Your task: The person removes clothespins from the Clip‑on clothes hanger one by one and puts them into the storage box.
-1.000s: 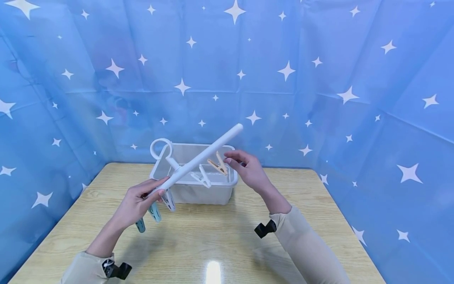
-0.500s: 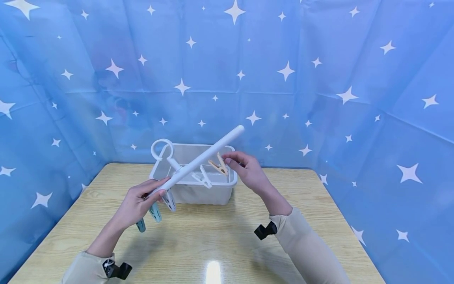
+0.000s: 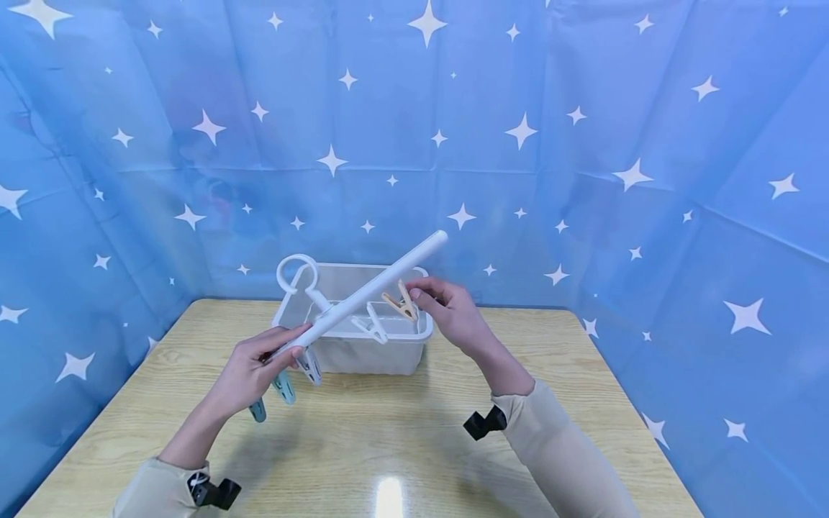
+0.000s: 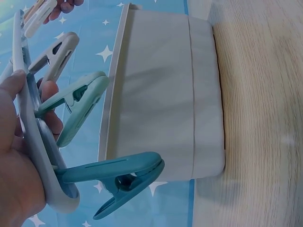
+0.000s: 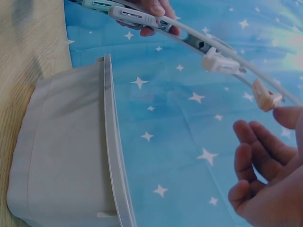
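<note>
My left hand (image 3: 249,370) grips the lower end of a white clip hanger (image 3: 382,278), its bar slanting up to the right and its round hook at the left. Clothes pegs hang along the bar: dark teal (image 4: 111,170), mint (image 4: 80,106), grey (image 3: 309,367), white (image 3: 370,327) and peach (image 3: 403,305). Beside the peach peg is my right hand (image 3: 456,313), fingers loosely bent. The right wrist view has its thumb close to that peg's tip, the other fingers apart from it; whether the thumb touches cannot be told.
A pale grey plastic bin (image 3: 369,356) stands on the wooden table (image 3: 363,439) behind and below the hanger. Blue curtains (image 3: 414,108) with white stars enclose the back and sides.
Almost nothing differs. The hanger's upper end has dipped very slightly, and the right hand stays by the peach peg.
</note>
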`<state>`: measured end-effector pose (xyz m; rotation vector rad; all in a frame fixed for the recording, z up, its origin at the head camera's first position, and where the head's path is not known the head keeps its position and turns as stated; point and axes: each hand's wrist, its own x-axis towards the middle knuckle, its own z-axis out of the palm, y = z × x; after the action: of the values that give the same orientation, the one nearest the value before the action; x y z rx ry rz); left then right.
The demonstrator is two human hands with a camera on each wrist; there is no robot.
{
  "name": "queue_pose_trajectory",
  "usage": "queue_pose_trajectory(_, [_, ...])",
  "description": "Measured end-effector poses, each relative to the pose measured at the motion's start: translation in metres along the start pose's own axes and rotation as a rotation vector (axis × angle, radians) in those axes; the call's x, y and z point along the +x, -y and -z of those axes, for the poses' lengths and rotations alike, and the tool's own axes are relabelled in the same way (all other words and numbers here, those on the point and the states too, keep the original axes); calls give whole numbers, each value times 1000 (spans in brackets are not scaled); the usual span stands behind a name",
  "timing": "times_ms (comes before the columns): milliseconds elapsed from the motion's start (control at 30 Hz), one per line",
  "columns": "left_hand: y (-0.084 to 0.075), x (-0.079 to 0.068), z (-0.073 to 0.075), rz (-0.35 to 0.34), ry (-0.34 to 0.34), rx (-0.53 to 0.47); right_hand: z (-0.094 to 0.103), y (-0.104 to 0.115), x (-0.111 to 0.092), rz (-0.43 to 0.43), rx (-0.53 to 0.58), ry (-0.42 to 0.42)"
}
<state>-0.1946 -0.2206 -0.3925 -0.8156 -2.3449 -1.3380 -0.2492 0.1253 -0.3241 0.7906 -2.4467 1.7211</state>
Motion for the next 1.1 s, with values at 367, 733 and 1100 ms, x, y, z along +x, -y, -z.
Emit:
queue_pose_trajectory(367, [4,1,0,7,6,-11,-1,3,1,-22,19,16])
queue_pose_trajectory(733, [1,1,-1,23,6,-15,-3,8,0,4,96,57])
queue_pose_trajectory(1100, [0,1,-3,19,11,-16,-5,14,0,0,150,92])
